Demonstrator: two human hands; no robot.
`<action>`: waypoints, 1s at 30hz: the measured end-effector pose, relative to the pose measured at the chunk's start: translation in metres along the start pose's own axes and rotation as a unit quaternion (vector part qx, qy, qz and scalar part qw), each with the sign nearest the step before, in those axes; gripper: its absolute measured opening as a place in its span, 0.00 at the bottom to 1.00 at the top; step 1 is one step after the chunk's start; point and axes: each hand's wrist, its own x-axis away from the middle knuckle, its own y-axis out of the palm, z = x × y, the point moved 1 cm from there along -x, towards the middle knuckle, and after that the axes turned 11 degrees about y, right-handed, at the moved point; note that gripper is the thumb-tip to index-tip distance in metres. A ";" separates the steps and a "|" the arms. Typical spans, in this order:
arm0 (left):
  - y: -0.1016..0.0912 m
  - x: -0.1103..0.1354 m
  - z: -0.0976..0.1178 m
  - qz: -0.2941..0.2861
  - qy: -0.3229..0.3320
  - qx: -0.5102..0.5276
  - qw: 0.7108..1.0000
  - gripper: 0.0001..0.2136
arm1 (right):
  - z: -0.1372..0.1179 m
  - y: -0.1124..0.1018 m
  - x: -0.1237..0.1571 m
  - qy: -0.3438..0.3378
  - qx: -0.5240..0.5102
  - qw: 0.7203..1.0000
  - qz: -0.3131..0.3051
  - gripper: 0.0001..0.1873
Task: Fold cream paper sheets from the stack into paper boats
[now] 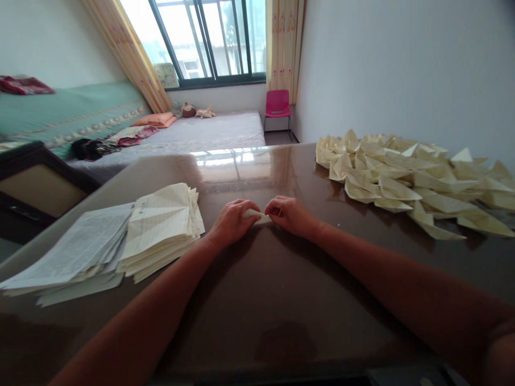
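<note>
At the middle of the glossy brown table, a small folded piece of cream paper is pinched between my two hands. My left hand has its thumb and fingers closed on the paper's left end. On its right end, my right hand grips with curled fingers. My fingers cover much of the paper, so its full shape is hidden. A stack of cream lined sheets with crease marks lies left of my left hand. Folded cream paper boats crowd the table's far right.
Grey printed sheets lie at the table's left, partly under the cream stack. Beyond the table are a bed, a pink chair and a window. A white wall borders the right side.
</note>
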 end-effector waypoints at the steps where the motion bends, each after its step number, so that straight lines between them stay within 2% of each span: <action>1: 0.000 0.000 0.000 0.003 -0.009 -0.001 1.000 0.07 | -0.003 0.000 0.001 0.004 0.013 1.000 0.004 0.08; 6: -0.002 0.000 0.002 0.017 -0.044 0.020 0.999 0.08 | -0.009 -0.003 0.004 0.055 0.054 0.997 0.001 0.07; 9: -0.002 -0.001 0.003 0.032 -0.057 0.038 0.997 0.07 | -0.006 -0.002 0.003 0.080 0.063 0.995 -0.010 0.10; 14: -0.002 -0.002 0.007 0.038 -0.055 0.058 0.996 0.08 | -0.002 -0.002 0.001 0.066 0.040 0.996 -0.051 0.12; 17: -0.003 -0.003 0.003 0.036 -0.041 0.091 0.994 0.17 | 0.001 -0.009 -0.002 0.055 0.050 0.996 -0.055 0.12; 20: -0.006 -0.001 -0.011 0.056 -0.064 0.118 0.989 0.29 | 0.013 -0.017 -0.006 0.090 0.025 0.995 -0.035 0.11; 25: -0.007 0.004 -0.030 0.059 -0.142 0.171 0.973 0.19 | 0.032 -0.022 -0.012 0.152 -0.064 0.985 -0.049 0.11; 28: -0.007 0.004 -0.030 0.073 -0.158 0.202 0.964 0.15 | 0.032 -0.022 -0.011 0.151 -0.069 0.985 -0.049 0.13; 30: -0.007 0.003 -0.028 0.093 -0.181 0.261 0.944 0.16 | 0.029 -0.023 -0.010 0.151 -0.071 0.985 -0.047 0.14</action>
